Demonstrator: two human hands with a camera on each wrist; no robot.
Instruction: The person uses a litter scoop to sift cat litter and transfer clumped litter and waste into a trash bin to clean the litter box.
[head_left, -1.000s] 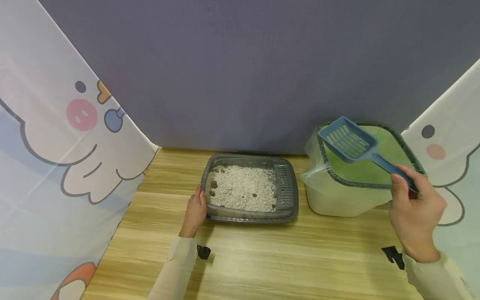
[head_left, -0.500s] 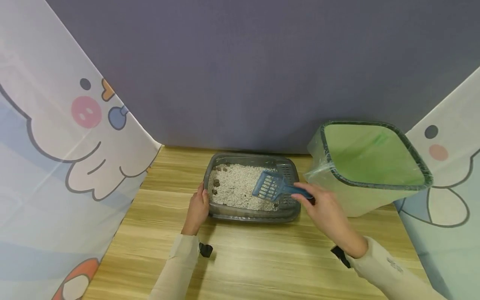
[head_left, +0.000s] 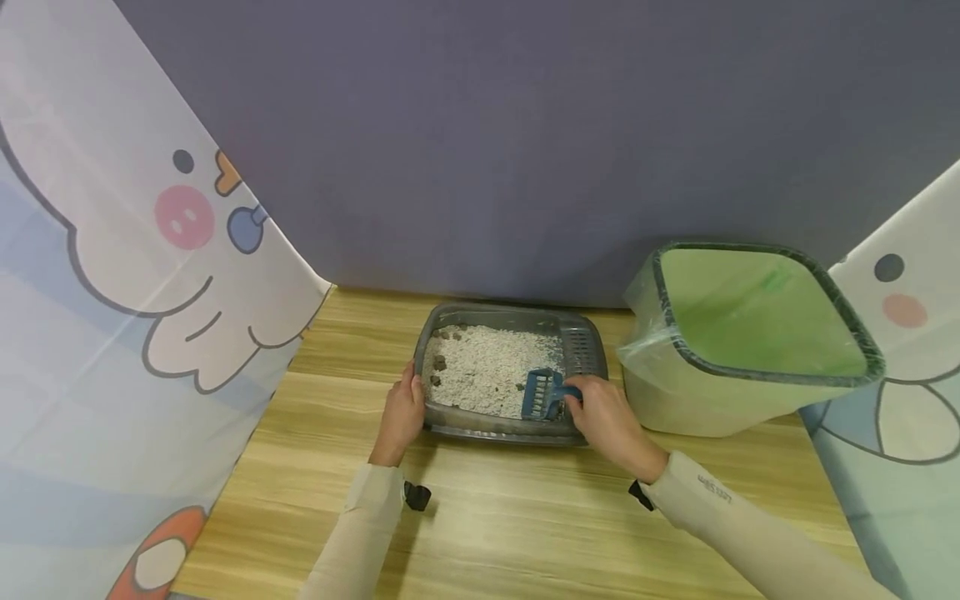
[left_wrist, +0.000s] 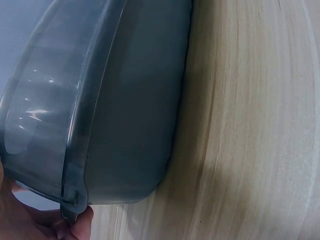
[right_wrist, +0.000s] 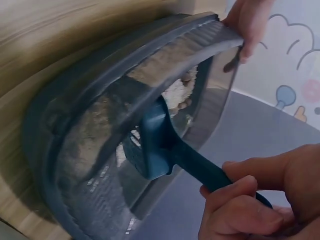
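Presently, scooping at the litter (head_left: 487,358) appears to be the step in hand. The right hand (head_left: 611,421) has its fingers curled about the handle of the scoop (right_wrist: 155,142), whose slotted blade lies just left of that hand, at the litter. The left hand (head_left: 401,417) pinches the rim of the tray (head_left: 480,427), nearest the dark clumps (head_left: 440,363). The bin (head_left: 701,408) stands right of the right hand, on the table (head_left: 517,517). In my judgement, the next move calls for a low, level blade and a steady tray.
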